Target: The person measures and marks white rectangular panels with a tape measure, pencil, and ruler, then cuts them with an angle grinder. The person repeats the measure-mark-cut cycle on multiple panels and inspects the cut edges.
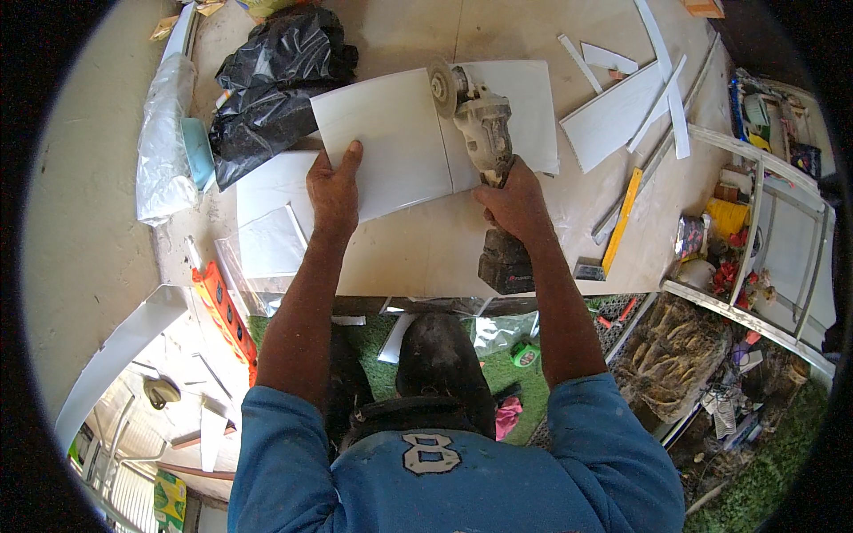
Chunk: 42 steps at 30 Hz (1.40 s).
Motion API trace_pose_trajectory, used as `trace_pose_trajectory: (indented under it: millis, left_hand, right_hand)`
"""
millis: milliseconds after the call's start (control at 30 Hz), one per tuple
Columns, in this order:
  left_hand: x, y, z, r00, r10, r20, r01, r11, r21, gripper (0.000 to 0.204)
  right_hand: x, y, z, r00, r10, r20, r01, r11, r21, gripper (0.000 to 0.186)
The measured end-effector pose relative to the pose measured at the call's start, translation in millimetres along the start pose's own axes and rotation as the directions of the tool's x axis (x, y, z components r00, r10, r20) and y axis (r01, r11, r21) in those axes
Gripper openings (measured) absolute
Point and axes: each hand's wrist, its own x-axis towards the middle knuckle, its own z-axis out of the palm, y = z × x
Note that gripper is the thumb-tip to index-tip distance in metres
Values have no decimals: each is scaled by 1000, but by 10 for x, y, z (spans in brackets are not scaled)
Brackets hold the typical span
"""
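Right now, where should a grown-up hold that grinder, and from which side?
Probably around the middle of the grinder, from the near right, where the right hand wraps round: it narrows there, between the disc at the far end and the chunky battery at the near end.

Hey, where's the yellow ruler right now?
In the head view, the yellow ruler lies on the tabletop, to the right of the right hand and just below the white panel pieces.
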Motion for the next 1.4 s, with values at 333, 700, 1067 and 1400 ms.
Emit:
trace_pose_trajectory:
  millis: [333, 700, 1067, 1400]
  left_hand:
    - [1, -18, -23, 1000, -17, 22, 17, 1000, -25, 35]
    - [82, 150, -129, 985, -43, -167, 99, 936, 338, 41]
    - [-118, 318, -241, 957, 286, 48, -222, 615, 757, 56]
    - [-60, 419, -383, 964, 170, 204, -264, 520, 812, 65]
  right_hand:
    - [-8, -80, -8, 1000, -27, -4, 27, 1000, 4, 46]
    - [657, -353, -409, 974, -108, 198, -32, 802, 596, 38]
    - [1934, -1017, -56, 980, -99, 175, -119, 416, 901, 22]
    - [2540, -1487, 379, 1000, -10, 25, -26, -129, 991, 30]
